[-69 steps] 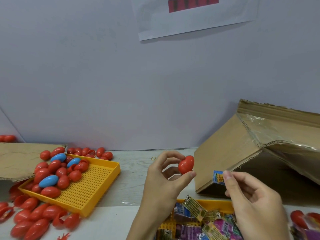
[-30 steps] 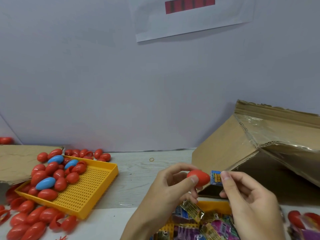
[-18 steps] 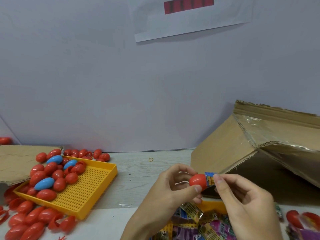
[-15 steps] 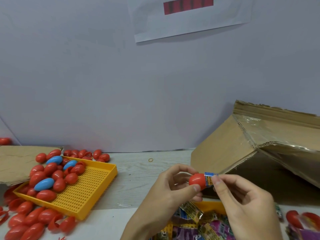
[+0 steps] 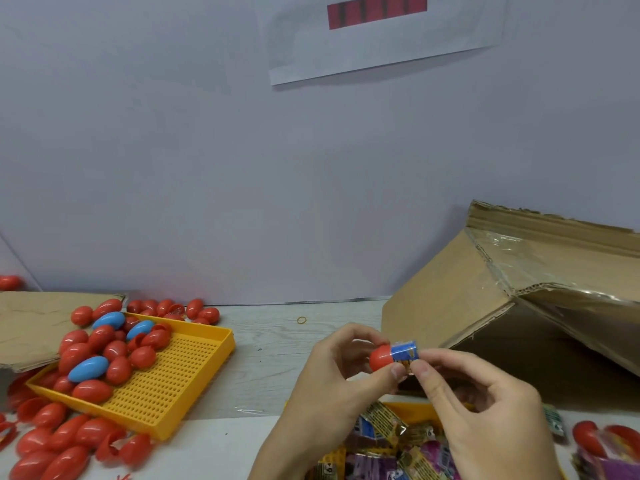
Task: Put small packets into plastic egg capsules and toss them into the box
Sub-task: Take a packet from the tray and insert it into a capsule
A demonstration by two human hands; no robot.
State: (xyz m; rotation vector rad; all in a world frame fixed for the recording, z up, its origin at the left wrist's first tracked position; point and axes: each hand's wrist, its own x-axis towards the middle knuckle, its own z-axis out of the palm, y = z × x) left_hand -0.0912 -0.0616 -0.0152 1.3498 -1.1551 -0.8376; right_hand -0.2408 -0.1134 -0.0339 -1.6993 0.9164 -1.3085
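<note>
Your tray [image 5: 194, 382] of capsules [image 5: 100, 341] sits toward the table's [image 5: 277, 341] left edge, with a cardboard sheet [image 5: 31, 323] behind it at the far left corner. The box [image 5: 485, 299] lies at the right edge. Between them, near the front edge, your hands [image 5: 346, 386] meet above a packet tray [image 5: 412, 408]. A rubber band [image 5: 301, 320] lies near the back edge.

head cam | worn, faces forward-down | close over table [image 5: 277, 341] | wall [image 5: 173, 168] fills upper frame

Plain grey-white wall [image 5: 173, 150], white paper sheet [image 5: 381, 39] with red patch taped high; pale wood-grain tabletop [image 5: 277, 344] below
</note>
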